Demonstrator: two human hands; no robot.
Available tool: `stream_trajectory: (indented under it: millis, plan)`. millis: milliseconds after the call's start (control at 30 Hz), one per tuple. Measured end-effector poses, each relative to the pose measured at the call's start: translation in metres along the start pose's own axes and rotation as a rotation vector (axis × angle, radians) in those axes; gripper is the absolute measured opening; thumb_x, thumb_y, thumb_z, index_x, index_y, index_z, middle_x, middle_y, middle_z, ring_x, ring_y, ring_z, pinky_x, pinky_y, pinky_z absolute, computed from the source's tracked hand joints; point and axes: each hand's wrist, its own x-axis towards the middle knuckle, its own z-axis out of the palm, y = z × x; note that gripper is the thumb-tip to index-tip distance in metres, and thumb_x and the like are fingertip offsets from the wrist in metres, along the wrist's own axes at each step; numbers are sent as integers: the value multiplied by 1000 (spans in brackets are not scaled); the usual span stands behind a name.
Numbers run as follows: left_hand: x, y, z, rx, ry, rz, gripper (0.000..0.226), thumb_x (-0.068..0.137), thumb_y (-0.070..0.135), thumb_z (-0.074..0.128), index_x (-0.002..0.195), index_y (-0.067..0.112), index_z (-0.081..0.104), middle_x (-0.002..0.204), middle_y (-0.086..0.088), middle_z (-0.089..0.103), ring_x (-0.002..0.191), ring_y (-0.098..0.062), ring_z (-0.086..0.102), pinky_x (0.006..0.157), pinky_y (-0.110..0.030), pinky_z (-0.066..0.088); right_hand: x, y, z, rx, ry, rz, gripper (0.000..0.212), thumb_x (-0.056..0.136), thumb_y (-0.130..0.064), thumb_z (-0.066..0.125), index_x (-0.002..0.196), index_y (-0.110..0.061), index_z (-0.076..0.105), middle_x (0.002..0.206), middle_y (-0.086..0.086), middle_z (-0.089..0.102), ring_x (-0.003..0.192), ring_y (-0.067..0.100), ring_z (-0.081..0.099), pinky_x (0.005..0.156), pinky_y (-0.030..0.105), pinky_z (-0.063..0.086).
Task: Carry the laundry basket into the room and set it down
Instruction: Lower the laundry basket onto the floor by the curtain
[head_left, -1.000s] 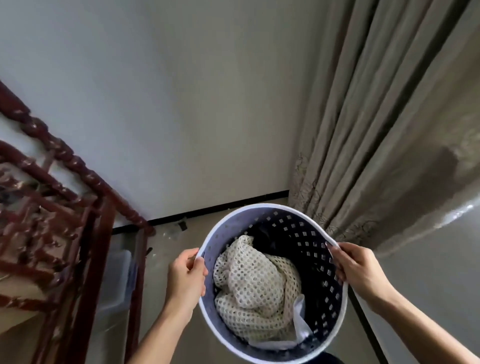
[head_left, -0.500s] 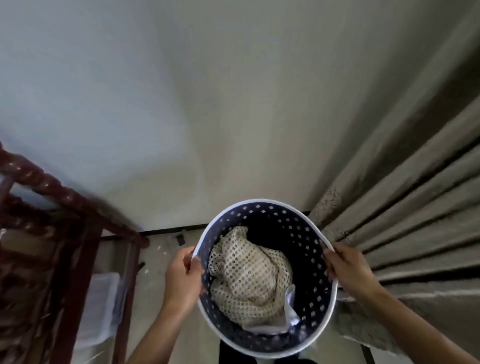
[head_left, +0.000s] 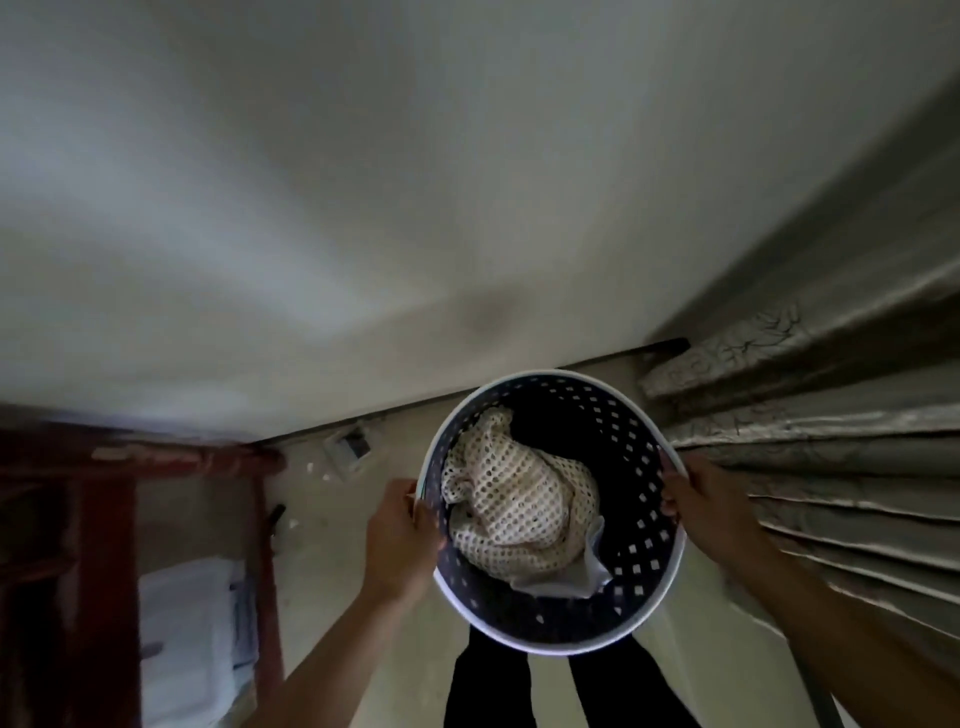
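Observation:
The round laundry basket (head_left: 631, 452) is dark with square holes and a white rim, and I hold it in the air above my legs. A cream mesh cloth (head_left: 511, 506) and a white piece lie bundled inside it. My left hand (head_left: 397, 538) grips the rim on the left side. On the right side of the rim my right hand (head_left: 698, 501) is closed. The basket hangs over the pale floor (head_left: 332, 545) close to the wall.
A white wall (head_left: 363, 208) with a dark skirting line stands straight ahead. Beige pleated curtains (head_left: 831, 441) hang at the right, near the basket. Dark red wooden furniture (head_left: 104, 545) with a clear plastic box (head_left: 192, 639) under it stands at the left. A small packet (head_left: 350, 449) lies by the wall.
The view has tipped down and swung toward the wall; my legs now show under the basket. The basket sits lower and nearer the floor, both hands still on its rim.

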Motion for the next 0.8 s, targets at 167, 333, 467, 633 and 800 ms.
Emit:
stream_trajectory:
  millis: [167,333,467,633,800]
  plan:
    - [92,-53,70,72,-54,-102,15,77,14,43,86,22,51,64,-8,64,62,-32,66,63,-48,57,99,58,55,-116,-35,65,25,92,-21,47,85,-8,67,80,16,70,74,31,68,66,39,52]
    - [173,-112,146,66,-91,-234,20,65,16,43,76,30,50,77,-16,67,75,-39,68,73,-53,56,194,126,111,-227,-53,63,23,90,-14,49,94,-1,67,92,26,70,88,42,66,75,47,53]
    - [226,-145,198,49,-109,-300,28,61,7,52,81,28,54,82,-17,67,81,-40,68,79,-53,56,264,172,148,-338,-112,85,22,83,-15,50,88,1,64,93,32,67,89,46,65,77,48,53]
    - [282,-172,246,73,-124,-313,33,74,1,53,99,21,52,105,-18,67,92,-34,66,82,-47,56,326,195,180,-424,-187,115,16,87,-8,46,90,-7,62,102,28,67,98,42,63,86,41,52]
    - [307,-185,273,106,-109,-260,40,79,5,48,118,12,49,108,-11,61,95,-28,61,69,-39,55,362,217,207,-398,-146,77,15,83,-14,46,92,-7,56,101,29,63,97,44,62,86,47,53]
